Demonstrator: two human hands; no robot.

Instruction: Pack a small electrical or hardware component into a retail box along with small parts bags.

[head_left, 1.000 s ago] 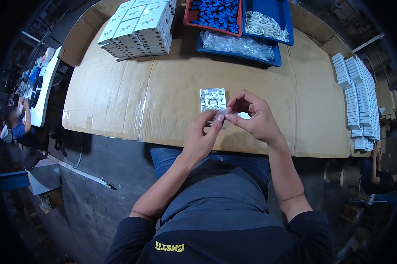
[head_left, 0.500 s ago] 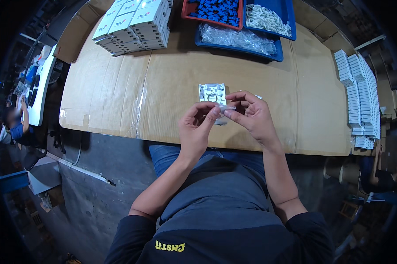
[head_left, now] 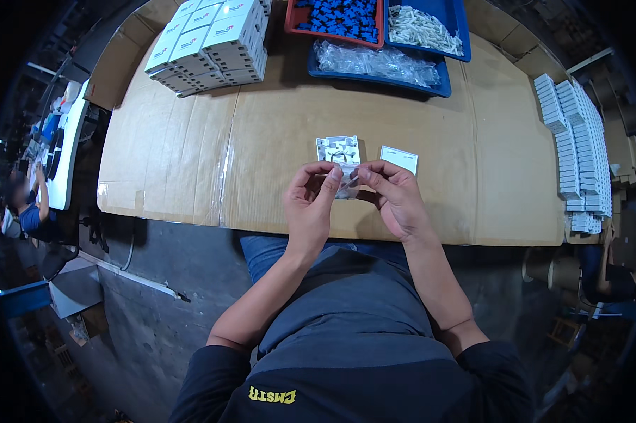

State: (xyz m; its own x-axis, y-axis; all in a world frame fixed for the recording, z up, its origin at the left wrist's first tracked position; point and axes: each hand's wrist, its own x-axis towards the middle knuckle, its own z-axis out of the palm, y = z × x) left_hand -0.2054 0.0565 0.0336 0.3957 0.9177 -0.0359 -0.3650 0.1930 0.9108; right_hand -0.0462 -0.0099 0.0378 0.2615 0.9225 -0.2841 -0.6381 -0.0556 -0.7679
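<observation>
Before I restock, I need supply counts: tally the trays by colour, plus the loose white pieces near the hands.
Red tray: 1
Blue trays: 2
White pieces: 2
Total: 5

Two hands (head_left: 311, 201) (head_left: 400, 201) — three trays (head_left: 335, 37) (head_left: 461, 20) (head_left: 381, 82)

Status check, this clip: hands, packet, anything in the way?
Left hand and right hand pinching clear plastic packet. Packet partly hidden in the grip. White casing just beyond; no obstruction seen.
</observation>
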